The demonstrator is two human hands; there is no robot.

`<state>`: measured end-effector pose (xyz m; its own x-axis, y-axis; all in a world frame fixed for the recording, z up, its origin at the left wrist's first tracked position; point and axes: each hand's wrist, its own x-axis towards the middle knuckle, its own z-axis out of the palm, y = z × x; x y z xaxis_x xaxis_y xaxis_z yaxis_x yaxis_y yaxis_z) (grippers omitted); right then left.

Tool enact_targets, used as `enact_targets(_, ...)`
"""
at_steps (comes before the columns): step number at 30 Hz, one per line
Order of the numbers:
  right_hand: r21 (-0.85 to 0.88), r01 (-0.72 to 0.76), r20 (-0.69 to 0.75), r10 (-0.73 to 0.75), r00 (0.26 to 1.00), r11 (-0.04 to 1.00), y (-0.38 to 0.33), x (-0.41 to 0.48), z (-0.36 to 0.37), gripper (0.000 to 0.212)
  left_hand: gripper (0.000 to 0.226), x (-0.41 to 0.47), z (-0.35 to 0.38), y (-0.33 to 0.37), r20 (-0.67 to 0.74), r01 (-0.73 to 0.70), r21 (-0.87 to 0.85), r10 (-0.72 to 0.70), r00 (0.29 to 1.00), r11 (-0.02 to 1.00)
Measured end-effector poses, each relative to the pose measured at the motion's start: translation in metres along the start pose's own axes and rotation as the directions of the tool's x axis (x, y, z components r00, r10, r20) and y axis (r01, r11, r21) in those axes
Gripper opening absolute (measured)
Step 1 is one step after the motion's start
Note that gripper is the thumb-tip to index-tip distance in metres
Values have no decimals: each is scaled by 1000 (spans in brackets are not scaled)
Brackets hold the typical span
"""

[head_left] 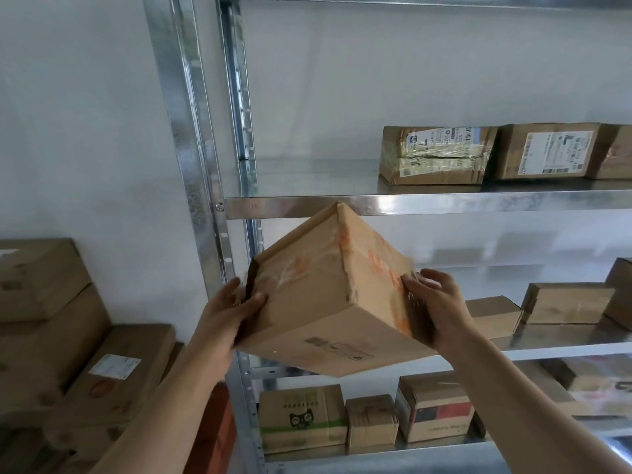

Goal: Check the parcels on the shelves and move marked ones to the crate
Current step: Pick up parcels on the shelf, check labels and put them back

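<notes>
Left hand (236, 314) and right hand (436, 302) clasp a tilted, sealed parcel (318, 313), possibly orange-marked, before shelved parcels (436, 155).

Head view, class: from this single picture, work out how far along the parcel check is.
Done: nothing provable; no crate is in view. In hand: the tilted box, orange marks on its tape, held between left grip and right grip. Left: labelled parcels on the upper shelf and boxes on the lower shelf remain.

Left hand (225, 313), right hand (434, 302): bare. Forearms bare down to bottom frame edge.
</notes>
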<state>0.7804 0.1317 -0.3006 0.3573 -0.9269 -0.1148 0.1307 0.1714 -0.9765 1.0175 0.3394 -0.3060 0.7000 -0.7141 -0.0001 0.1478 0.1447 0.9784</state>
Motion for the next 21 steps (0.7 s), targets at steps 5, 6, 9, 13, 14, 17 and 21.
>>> enact_targets(5,-52,-21,-32,20,999,998,8,-13,11,34,37,-7,4,-3,111,130,-235,-106,988,963)
enact_targets(6,-79,-4,-45,1,999,997,7,-15,14,25,34,-7,4,-5,132,152,-286,-118,984,946)
enact_targets(9,-141,41,-44,-48,998,989,1,-24,24,3,34,-8,6,-5,128,173,-337,-137,982,926)
enact_targets(13,-254,62,43,-53,998,965,-6,-32,38,26,33,-7,7,0,27,146,-337,-145,989,930)
enact_targets(14,-257,53,59,-39,997,965,-7,-36,41,28,33,-6,8,1,3,137,-331,-144,990,933)
enact_targets(17,-202,-14,113,38,993,979,-6,-43,46,45,35,-4,16,7,-49,90,-282,-108,993,955)
enact_targets(21,-105,-100,197,120,973,989,-2,-52,42,89,37,-3,31,14,-119,6,-215,-33,992,976)
